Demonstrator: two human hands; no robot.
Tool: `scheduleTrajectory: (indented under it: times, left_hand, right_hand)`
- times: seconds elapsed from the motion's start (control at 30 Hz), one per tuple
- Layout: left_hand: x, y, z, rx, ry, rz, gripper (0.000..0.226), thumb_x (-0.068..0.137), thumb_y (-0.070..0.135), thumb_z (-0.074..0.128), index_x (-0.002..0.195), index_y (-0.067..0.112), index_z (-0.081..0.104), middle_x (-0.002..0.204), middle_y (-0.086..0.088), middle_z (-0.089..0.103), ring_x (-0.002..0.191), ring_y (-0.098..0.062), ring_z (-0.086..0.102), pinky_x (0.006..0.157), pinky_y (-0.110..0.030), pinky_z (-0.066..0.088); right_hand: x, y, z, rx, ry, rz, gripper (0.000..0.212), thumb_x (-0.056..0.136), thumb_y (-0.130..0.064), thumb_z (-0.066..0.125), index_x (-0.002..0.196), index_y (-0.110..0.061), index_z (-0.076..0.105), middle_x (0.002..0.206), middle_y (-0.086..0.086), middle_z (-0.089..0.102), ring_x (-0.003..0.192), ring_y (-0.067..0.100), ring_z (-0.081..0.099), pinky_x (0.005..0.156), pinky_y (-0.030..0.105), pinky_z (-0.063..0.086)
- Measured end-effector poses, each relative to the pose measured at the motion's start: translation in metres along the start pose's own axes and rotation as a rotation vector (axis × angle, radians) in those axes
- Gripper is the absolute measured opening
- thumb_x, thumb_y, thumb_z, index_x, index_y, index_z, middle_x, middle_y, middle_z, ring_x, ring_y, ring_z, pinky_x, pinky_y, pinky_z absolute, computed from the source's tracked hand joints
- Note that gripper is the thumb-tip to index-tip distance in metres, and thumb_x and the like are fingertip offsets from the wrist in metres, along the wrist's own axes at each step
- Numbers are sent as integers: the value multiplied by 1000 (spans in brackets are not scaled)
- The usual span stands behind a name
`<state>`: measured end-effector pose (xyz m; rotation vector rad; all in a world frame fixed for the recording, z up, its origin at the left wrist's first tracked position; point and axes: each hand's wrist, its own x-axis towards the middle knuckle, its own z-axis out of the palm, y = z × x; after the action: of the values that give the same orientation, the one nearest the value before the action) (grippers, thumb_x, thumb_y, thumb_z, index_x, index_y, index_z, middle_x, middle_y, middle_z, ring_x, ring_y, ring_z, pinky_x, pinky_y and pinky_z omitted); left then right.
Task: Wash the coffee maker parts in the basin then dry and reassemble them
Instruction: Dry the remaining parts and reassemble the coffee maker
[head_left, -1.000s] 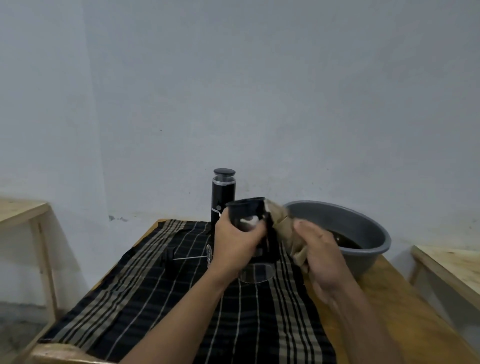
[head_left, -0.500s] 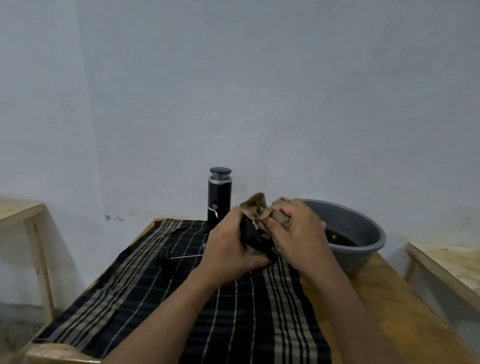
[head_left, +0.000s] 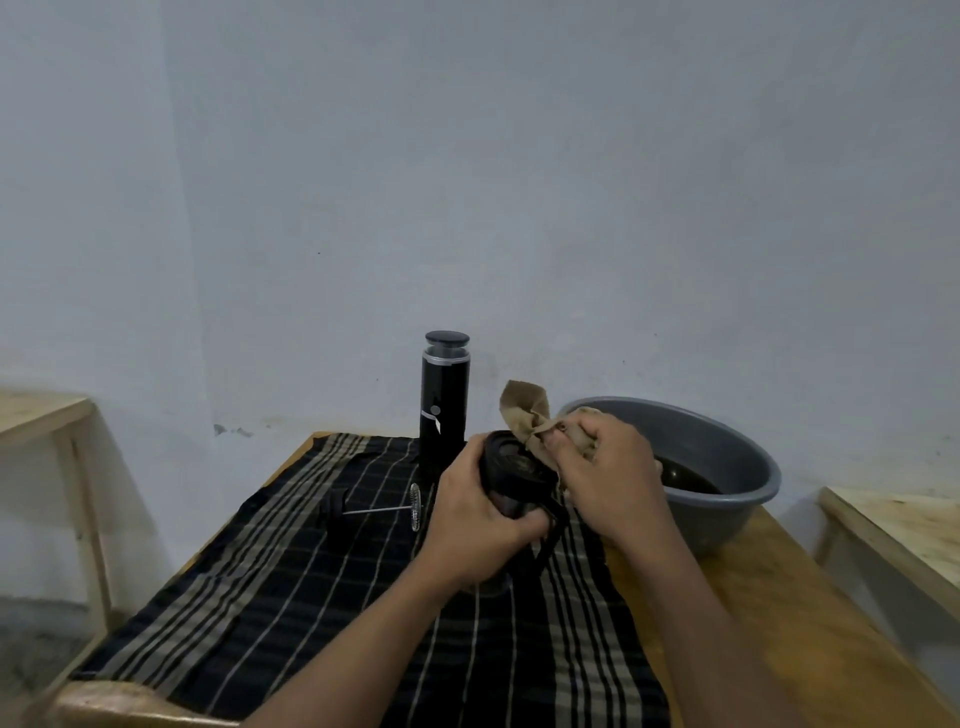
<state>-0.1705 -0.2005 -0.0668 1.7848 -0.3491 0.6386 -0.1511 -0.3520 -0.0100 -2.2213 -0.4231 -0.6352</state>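
- Wooden table in front of you, against a bare pale wall, carries a dark striped cloth over its left part.
- Your left hand is wrapped tight round the black carafe, holding it above the cloth with its mouth tilted toward you.
- Your right hand is closed on a tan rag, pressing it at the carafe's rim; one corner sticks up.
- Left of your hands, a plunger rod lies flat on the cloth.
- Behind the carafe, a black cylinder with a lid stands upright.
- At the far right sits the grey basin holding dark water, just behind your right hand.
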Motion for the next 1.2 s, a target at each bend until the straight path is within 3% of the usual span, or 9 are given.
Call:
scheduleTrajectory:
  times: [0.07,0.17,0.23,0.33,0.43,0.57,0.73,1.03,1.2]
  left_hand:
    - [-5,5,3,-133,42,-144,49,75,7,84,116,18,59,102,-1,74,94,-16,72,80,-32,61]
    - [10,8,-2,-498,80,-625,53,86,25,81,128,15,51,104,-11,73,85,-25,73,66,-38,61]
    - [22,8,-10,-697,16,-877,53,87,39,74,125,8,54,100,-12,72,81,-29,71,71,-46,60]
    - [24,24,-15,-830,50,-1014,30,90,29,48,111,10,61,119,-18,69,97,-36,66,83,-50,55]
    - [18,32,-10,-813,194,-996,27,99,19,43,110,5,63,107,-22,70,89,-35,65,69,-46,53]
    - [15,30,-4,-764,212,-918,56,102,53,39,92,9,72,81,-15,77,84,-31,69,70,-40,52]
    - [16,15,-13,-602,105,-955,87,94,81,29,107,12,78,100,-16,79,99,-32,73,76,-41,54]
    - [-4,-15,-11,-465,36,-963,55,102,58,46,117,13,73,93,-12,80,79,-25,78,60,-31,57]
    - [-5,-19,-17,-408,22,-936,84,81,85,52,126,17,71,106,-7,79,104,-30,74,88,-42,59]
  right_hand:
    - [-5,5,3,54,49,20,22,98,-37,58,77,-31,60,83,-9,62,77,10,59,71,36,48]
    - [-16,10,4,422,32,189,20,102,-31,56,91,-21,70,80,-1,68,71,13,63,61,26,51]
    - [-28,11,9,662,-37,299,22,103,-29,54,98,-22,74,86,9,74,78,21,69,71,34,58]
    - [-42,8,20,814,-31,379,21,104,-27,53,107,-25,74,100,5,77,95,20,74,86,48,60]
    - [-40,2,23,833,38,406,18,103,-26,56,107,-23,73,98,0,78,95,17,75,84,50,62]
    - [-28,-5,22,787,35,369,13,101,-28,60,99,-24,72,92,6,77,92,28,74,80,47,64]
    - [-16,-2,37,809,5,450,12,100,-31,62,103,-21,68,96,6,76,87,24,75,66,37,63]
    - [-30,27,73,773,-32,547,16,100,-31,63,103,-18,70,94,6,78,86,24,75,66,36,62]
    - [-35,58,44,316,-68,372,16,99,-34,62,106,-22,70,95,-6,70,91,14,67,66,26,51]
